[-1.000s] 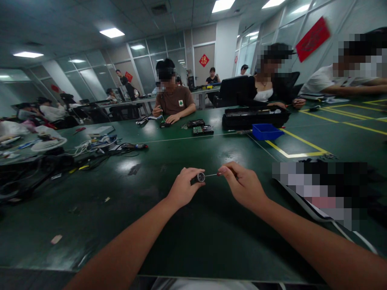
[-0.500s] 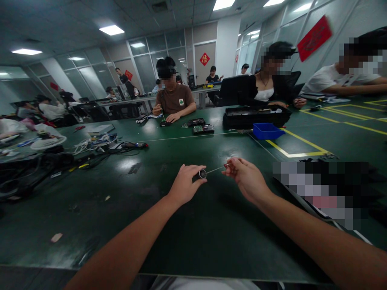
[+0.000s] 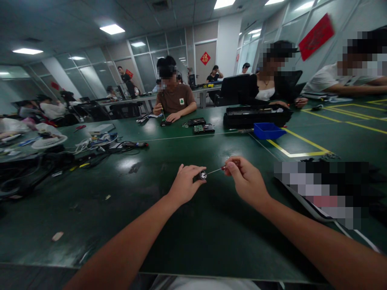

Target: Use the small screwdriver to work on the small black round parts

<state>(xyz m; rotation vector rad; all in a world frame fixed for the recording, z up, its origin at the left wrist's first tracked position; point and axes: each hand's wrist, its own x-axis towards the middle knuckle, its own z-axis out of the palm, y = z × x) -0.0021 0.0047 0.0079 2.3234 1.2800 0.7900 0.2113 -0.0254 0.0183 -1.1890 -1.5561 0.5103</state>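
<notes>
Between the thumb and fingers of my left hand (image 3: 186, 183) is a small round metal part (image 3: 203, 175), its open end turned to the right. Its kind is too small to make out. My right hand (image 3: 249, 179) is closed around the reddish handle of a screwdriver (image 3: 216, 170). The thin shaft points left, and its tip reaches the face of the round part. Both hands are above the green table (image 3: 169, 245), roughly in the middle of the view.
A blue tray (image 3: 267, 131) stands beyond my right hand, before a long black casing (image 3: 256, 117). Circuit boards (image 3: 204, 128) lie near a co-worker in a brown shirt (image 3: 175, 98). Tangled cables (image 3: 99, 153) are at left; a blurred-out flat item (image 3: 320, 193) lies at right.
My right hand has turned and its fingers have curled further around the screwdriver handle. The round part's face has tilted slightly and shows lighter. My left hand stays nearly in place.
</notes>
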